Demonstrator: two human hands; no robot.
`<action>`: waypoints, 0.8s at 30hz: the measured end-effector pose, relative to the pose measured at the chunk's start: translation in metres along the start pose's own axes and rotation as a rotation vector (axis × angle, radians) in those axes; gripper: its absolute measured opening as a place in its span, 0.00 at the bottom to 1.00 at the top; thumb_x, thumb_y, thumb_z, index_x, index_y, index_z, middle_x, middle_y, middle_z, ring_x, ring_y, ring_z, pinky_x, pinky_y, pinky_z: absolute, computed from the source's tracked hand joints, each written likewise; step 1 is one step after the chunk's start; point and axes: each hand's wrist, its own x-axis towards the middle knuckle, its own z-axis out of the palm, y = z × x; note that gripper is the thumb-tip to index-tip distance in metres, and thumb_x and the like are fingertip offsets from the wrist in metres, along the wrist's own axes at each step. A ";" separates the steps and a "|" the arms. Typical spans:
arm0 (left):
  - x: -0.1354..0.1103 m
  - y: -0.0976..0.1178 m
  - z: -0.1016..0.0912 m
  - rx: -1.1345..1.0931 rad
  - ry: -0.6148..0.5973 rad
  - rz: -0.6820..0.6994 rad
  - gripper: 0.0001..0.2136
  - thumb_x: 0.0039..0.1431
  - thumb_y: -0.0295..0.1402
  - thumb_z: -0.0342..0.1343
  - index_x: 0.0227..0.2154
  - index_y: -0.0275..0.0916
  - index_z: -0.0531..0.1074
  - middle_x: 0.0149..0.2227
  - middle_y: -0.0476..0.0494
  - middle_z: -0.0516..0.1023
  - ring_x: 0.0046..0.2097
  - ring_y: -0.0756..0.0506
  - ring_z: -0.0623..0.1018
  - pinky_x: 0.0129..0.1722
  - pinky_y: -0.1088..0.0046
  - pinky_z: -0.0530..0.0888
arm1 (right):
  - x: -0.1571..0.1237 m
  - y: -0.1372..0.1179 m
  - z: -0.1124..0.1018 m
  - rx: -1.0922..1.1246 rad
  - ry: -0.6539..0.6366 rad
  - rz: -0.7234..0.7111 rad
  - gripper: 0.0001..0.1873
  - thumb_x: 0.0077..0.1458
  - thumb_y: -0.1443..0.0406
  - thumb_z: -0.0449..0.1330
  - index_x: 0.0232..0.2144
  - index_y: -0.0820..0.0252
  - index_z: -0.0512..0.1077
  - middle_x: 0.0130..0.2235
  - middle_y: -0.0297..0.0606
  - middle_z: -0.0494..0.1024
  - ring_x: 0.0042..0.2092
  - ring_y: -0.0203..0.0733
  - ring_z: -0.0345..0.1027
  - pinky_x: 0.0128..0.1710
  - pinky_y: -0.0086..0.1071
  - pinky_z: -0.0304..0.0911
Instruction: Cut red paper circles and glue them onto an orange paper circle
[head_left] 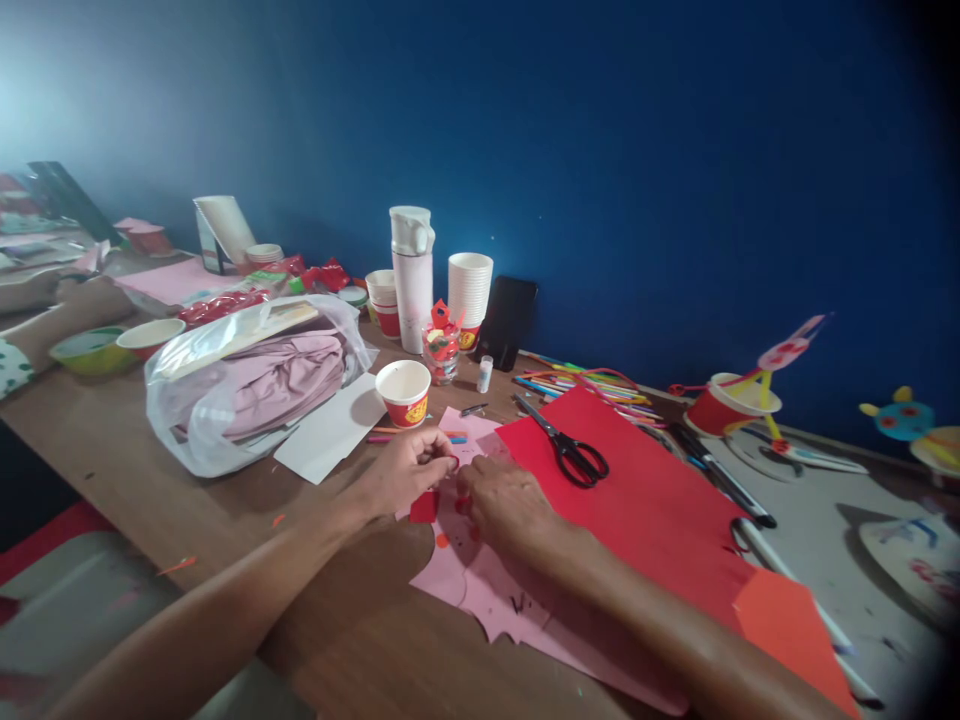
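Head view, logged by me: red paper piece (424,506) on the left edge of the pink sheet (480,590), just under the left hand (409,470), the nearer, fingers pinched narrow. Farther onto the sheet I noted the right hand (506,505), curled, grip not discernible.

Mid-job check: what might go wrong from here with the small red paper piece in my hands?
The small red paper piece pinched by the left hand looks thin; pulling against the right hand may tear or crease it. The black-handled scissors lie on the red paper sheet just beyond the right hand; a sweep might catch them. The red and white paper cup stands upright close behind the left hand and might get tipped.
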 end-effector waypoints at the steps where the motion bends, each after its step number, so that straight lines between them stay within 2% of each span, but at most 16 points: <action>1: 0.000 -0.001 0.001 -0.077 0.010 -0.029 0.04 0.49 0.32 0.54 0.26 0.36 0.67 0.21 0.53 0.68 0.24 0.53 0.67 0.24 0.78 0.63 | -0.002 0.000 -0.003 0.011 0.005 -0.009 0.05 0.50 0.69 0.56 0.32 0.61 0.71 0.33 0.39 0.75 0.33 0.41 0.67 0.25 0.29 0.48; 4: 0.002 -0.005 0.004 -0.232 0.052 -0.085 0.07 0.50 0.33 0.55 0.23 0.36 0.66 0.19 0.53 0.68 0.20 0.54 0.65 0.21 0.79 0.60 | -0.014 0.001 -0.013 0.210 0.051 0.003 0.04 0.53 0.70 0.54 0.30 0.58 0.69 0.30 0.32 0.74 0.31 0.35 0.66 0.27 0.27 0.51; 8: 0.004 -0.006 0.010 -0.400 0.020 -0.122 0.08 0.49 0.34 0.57 0.22 0.35 0.68 0.21 0.50 0.72 0.20 0.55 0.66 0.21 0.80 0.61 | -0.025 0.011 -0.019 0.958 0.193 0.147 0.04 0.52 0.67 0.55 0.26 0.60 0.66 0.26 0.29 0.70 0.29 0.32 0.63 0.28 0.25 0.55; 11: 0.005 0.000 0.019 -0.443 -0.021 -0.127 0.07 0.49 0.34 0.56 0.24 0.34 0.70 0.22 0.48 0.74 0.21 0.55 0.68 0.21 0.79 0.62 | -0.025 0.018 -0.016 1.265 0.276 0.271 0.05 0.51 0.65 0.57 0.26 0.60 0.66 0.24 0.29 0.68 0.26 0.31 0.60 0.26 0.24 0.54; 14: 0.005 0.007 0.029 -0.446 -0.035 -0.105 0.07 0.48 0.34 0.56 0.25 0.34 0.70 0.21 0.48 0.73 0.20 0.53 0.69 0.21 0.78 0.64 | -0.024 0.023 -0.014 1.367 0.318 0.339 0.07 0.49 0.63 0.60 0.26 0.60 0.67 0.22 0.28 0.68 0.24 0.30 0.57 0.24 0.24 0.52; 19: 0.006 0.015 0.046 -0.483 0.006 -0.120 0.06 0.45 0.32 0.57 0.23 0.35 0.67 0.15 0.51 0.70 0.19 0.52 0.69 0.21 0.77 0.65 | -0.026 0.026 -0.016 1.417 0.367 0.326 0.07 0.50 0.62 0.59 0.26 0.60 0.67 0.21 0.28 0.68 0.22 0.29 0.56 0.22 0.24 0.50; 24: 0.006 0.011 0.054 -0.569 -0.020 -0.116 0.06 0.48 0.32 0.57 0.26 0.35 0.66 0.20 0.50 0.72 0.23 0.52 0.72 0.25 0.77 0.67 | -0.024 0.026 -0.015 1.340 0.415 0.314 0.05 0.49 0.65 0.59 0.25 0.61 0.67 0.23 0.30 0.69 0.25 0.31 0.61 0.26 0.25 0.56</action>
